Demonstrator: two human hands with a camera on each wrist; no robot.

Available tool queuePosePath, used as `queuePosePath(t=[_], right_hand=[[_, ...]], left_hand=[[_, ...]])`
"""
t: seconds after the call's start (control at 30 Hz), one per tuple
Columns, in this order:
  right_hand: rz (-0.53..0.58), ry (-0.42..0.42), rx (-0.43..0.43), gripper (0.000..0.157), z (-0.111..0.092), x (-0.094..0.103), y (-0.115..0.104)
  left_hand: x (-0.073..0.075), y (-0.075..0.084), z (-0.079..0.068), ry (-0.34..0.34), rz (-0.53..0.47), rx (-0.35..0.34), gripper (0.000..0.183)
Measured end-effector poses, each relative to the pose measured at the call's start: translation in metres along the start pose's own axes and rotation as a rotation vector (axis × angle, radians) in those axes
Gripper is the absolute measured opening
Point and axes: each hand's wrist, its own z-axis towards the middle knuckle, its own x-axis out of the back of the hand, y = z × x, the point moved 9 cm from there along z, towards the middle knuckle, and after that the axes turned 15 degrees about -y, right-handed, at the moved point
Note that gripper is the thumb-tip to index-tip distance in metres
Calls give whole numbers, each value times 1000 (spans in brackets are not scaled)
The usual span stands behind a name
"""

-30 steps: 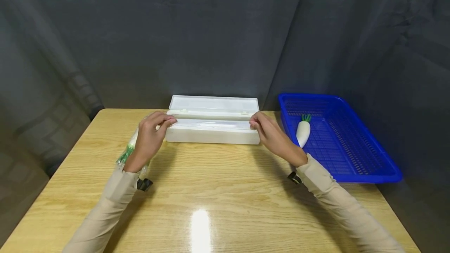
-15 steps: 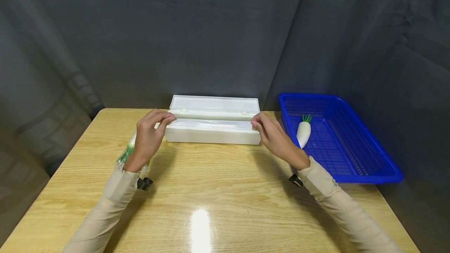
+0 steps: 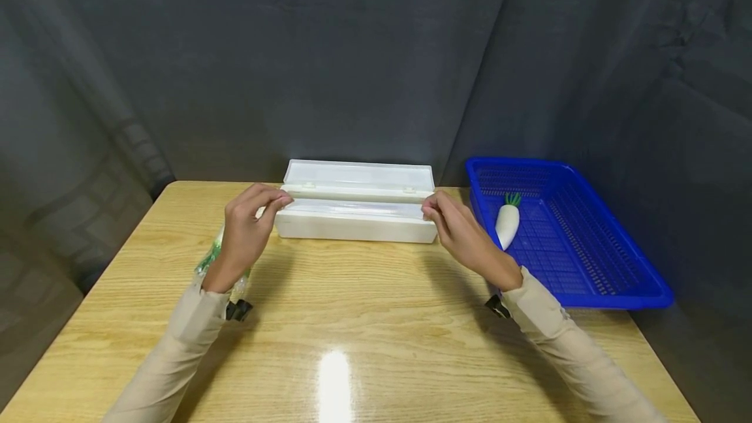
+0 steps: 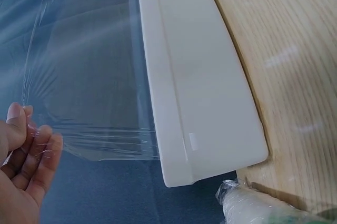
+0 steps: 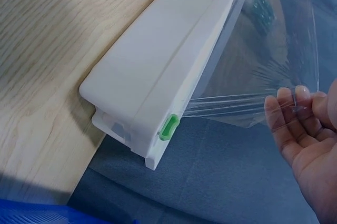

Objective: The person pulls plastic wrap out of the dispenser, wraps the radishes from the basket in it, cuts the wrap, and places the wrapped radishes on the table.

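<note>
A white cling film dispenser [image 3: 355,228] sits at the back of the table with its lid [image 3: 358,173] raised. A clear sheet of cling film [image 4: 89,77] stretches from it between my two hands. My left hand [image 3: 242,234] pinches one corner of the film between thumb and fingers, at the dispenser's left end. At the right end, my right hand [image 3: 467,235] pinches the other corner, its fingers spread behind the film in the right wrist view. Creases run from both grips toward the dispenser. A green slider [image 5: 169,127] shows on the dispenser's end.
A blue plastic basket [image 3: 623,230] stands at the right, holding a white radish [image 3: 508,226] with a green top. Left of the dispenser, partly behind my left hand, lies a wrapped white-and-green vegetable [image 4: 258,208]. Dark curtain [image 3: 364,64] hangs behind the wooden table [image 3: 352,305].
My right hand has shifted slightly to the right, and my left hand very slightly left. Both keep their pinch on the cling film; the dispenser stays almost in place.
</note>
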Motion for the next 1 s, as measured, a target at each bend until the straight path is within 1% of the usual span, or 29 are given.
queuePosePath(t=[0.13, 0.23, 0.33, 0.47, 0.53, 0.63, 0.77, 0.83, 0.87, 1.0], right_hand=[[-1, -4, 8, 8, -1, 1, -3], [4, -7, 11, 9, -2, 2, -5], [8, -8, 17, 7, -2, 4, -6], [18, -25, 46, 7, -2, 1, -9], [18, -45, 66, 14, -1, -3, -10], [7, -98, 76, 26, -1, -11, -13], [-37, -144, 101, 22, -1, -19, -17], [-54, -130, 116, 12, -1, -18, -18], [-54, -117, 120, 10, -2, -16, -18], [-24, -59, 111, 12, -2, -9, -16]], left_hand=[[1, 2, 0, -3, 1, 0, 11], [1, 4, 1, -12, -6, -2, 11], [2, 5, 2, -6, -10, -7, 10], [4, 6, 4, 11, -9, -10, 9], [4, 5, 4, 10, -13, -4, 9], [5, 5, 4, 1, -18, 0, 10], [4, 6, 5, -29, -29, 2, 8], [3, 6, 5, -46, -34, 8, 7], [3, 5, 5, -54, -39, 13, 6], [1, 3, 4, -91, -53, 25, 8]])
